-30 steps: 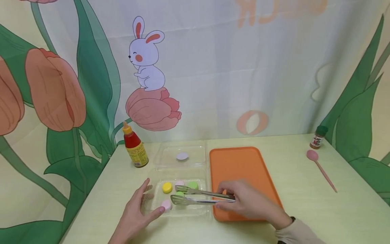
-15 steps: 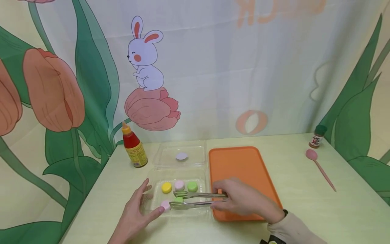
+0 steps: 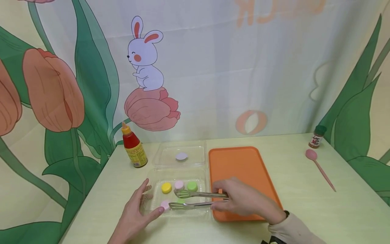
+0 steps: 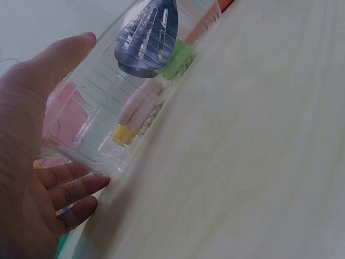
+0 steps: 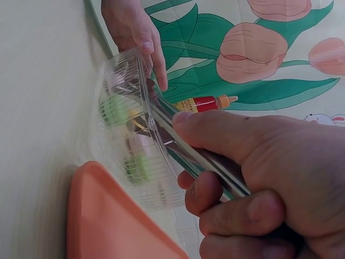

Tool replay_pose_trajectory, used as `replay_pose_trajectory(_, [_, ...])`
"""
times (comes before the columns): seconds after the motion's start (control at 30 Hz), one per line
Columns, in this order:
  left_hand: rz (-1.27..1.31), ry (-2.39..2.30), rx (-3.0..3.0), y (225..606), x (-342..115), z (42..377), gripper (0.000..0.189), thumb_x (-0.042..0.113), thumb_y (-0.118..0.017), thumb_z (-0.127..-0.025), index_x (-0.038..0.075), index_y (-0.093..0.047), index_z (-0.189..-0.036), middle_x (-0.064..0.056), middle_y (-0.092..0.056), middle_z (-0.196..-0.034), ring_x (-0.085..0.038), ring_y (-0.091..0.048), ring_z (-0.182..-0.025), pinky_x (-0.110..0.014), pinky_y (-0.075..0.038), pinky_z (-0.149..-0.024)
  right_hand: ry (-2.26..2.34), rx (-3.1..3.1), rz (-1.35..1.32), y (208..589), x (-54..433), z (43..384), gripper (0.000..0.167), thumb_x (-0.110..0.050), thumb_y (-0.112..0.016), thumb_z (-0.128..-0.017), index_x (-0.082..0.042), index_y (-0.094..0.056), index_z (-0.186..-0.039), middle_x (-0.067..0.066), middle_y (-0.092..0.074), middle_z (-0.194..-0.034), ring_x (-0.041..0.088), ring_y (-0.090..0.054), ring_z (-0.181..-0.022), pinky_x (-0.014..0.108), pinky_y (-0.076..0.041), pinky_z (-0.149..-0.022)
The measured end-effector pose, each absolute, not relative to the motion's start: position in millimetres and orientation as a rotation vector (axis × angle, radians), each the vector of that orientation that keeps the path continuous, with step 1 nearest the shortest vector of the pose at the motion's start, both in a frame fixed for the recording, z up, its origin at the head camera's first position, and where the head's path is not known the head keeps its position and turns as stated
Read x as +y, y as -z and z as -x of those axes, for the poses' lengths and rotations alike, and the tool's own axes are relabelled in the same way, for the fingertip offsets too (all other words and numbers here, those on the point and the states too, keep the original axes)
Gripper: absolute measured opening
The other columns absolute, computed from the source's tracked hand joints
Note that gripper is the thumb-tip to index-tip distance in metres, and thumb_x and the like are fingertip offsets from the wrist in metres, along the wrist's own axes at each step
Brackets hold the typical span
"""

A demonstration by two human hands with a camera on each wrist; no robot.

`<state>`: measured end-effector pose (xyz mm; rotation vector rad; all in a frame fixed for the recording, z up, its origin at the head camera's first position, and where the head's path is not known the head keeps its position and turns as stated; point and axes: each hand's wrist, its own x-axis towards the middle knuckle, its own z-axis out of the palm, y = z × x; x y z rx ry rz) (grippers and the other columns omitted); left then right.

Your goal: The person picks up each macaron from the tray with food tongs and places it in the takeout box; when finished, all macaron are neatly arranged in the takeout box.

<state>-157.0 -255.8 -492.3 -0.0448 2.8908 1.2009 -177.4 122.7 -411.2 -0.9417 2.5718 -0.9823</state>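
A clear plastic container (image 3: pixel 195 173) holds macarons: a yellow one (image 3: pixel 166 187), a pink one (image 3: pixel 179 185) and a green one (image 3: pixel 192 186) at the back, with another pink one (image 3: pixel 165 205) and green one (image 3: pixel 181 201) in front. My left hand (image 3: pixel 134 210) spreads round the container's left side, thumb by the front rim and fingers along the outer wall. Metal tongs (image 3: pixel 207 195) are gripped in my right hand (image 3: pixel 240 200). Their slotted tips reach into the container, spread apart on either side of the front green macaron, which they partly hide.
The container's clear lid (image 3: pixel 195 152) lies folded back with a pale round piece (image 3: pixel 181 156) on it. An orange tray (image 3: pixel 237 166) stands to the right, under my right hand. Around are a red sauce bottle (image 3: pixel 135 149), a spice jar (image 3: pixel 317 137) and a pink spoon (image 3: pixel 320 171).
My right hand has shifted slightly left with the tongs, bringing their tips over the front green macaron. The tongs barely move in the last half second. My left hand stays in place.
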Motion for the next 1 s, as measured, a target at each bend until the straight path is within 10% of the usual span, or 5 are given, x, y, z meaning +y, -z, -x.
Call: replay_pose_trajectory(1.0, [0.037,-1.223,2.891,493,-255,156,0.124,0.066,-0.089,-0.087,0.021,-0.019,-0.179,-0.016,-0.048,-0.171,-0.04,-0.055,-0.152,-0.064,-0.043,-0.128,1.424,2.644,0.68,408,167,164,0.036,-0.051,-0.089,-0.094,-0.027,-0.07,-0.111,-0.004,-0.052,-0.071,0.006,-0.044,-0.059,0.022,-0.04,-0.052])
